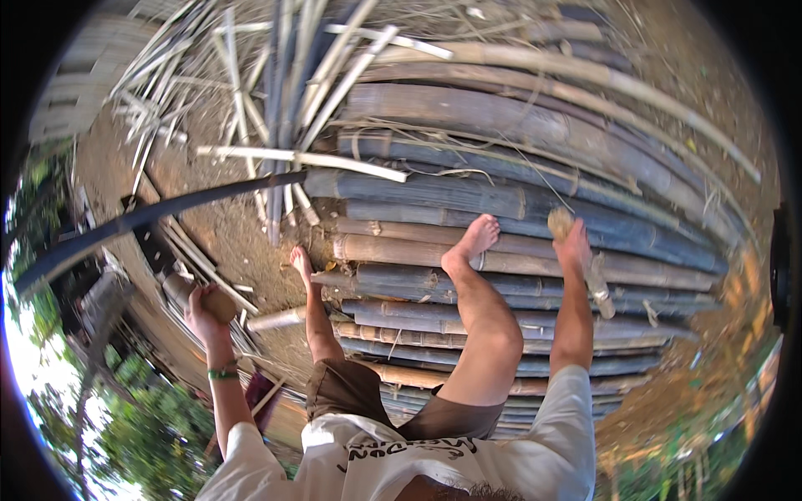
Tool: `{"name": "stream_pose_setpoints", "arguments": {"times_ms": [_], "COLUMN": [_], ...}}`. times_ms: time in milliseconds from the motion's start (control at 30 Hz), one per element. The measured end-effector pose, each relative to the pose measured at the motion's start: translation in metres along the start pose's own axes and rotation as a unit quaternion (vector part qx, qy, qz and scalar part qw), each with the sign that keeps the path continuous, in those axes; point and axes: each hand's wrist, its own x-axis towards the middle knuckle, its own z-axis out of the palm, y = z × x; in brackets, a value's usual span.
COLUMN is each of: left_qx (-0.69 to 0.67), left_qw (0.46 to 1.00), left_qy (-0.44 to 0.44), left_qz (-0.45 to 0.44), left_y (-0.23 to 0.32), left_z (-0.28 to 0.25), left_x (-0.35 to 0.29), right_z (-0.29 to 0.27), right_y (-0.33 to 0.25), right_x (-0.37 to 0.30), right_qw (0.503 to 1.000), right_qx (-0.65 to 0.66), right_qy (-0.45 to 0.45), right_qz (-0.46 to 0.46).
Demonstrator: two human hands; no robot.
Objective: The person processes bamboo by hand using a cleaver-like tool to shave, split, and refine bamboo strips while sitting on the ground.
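On the left, my left hand [203,311] is wrapped round a short, thick brown bamboo or wood piece [220,307], its rounded end facing me. My right hand [572,245] grips a short, light wooden stick [599,284] that shows on both sides of the fist, with a blunt knob at its far end. Beneath that hand lies a row of dark and tan bamboo poles [426,194]. My right foot [476,238] is bare and rests on the poles, while my left foot [301,264] stands by their left ends.
A long dark bamboo strip [159,213] crosses the left side toward the poles. Pale split strips [242,92] lie in a loose heap at the far left. Brown dirt [109,167] surrounds the pile, and green bushes [142,417] grow at the lower left.
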Motion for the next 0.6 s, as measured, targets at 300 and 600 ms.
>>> {"name": "stream_pose_setpoints", "arguments": {"times_ms": [300, 600], "left_qx": [-0.109, -0.1], "left_qw": [0.994, 0.989], "left_qy": [-0.001, 0.102], "left_qz": [-0.01, -0.023], "left_y": [0.003, -0.013], "left_z": [-0.128, -0.345], "left_x": [0.029, 0.067], "right_z": [-0.138, -0.25], "right_y": [-0.105, -0.44], "right_x": [-0.159, -0.324], "right_qw": [0.99, 0.9], "right_qx": [0.093, 0.267], "right_qy": [0.087, 0.156], "right_qz": [-0.062, -0.307]}}
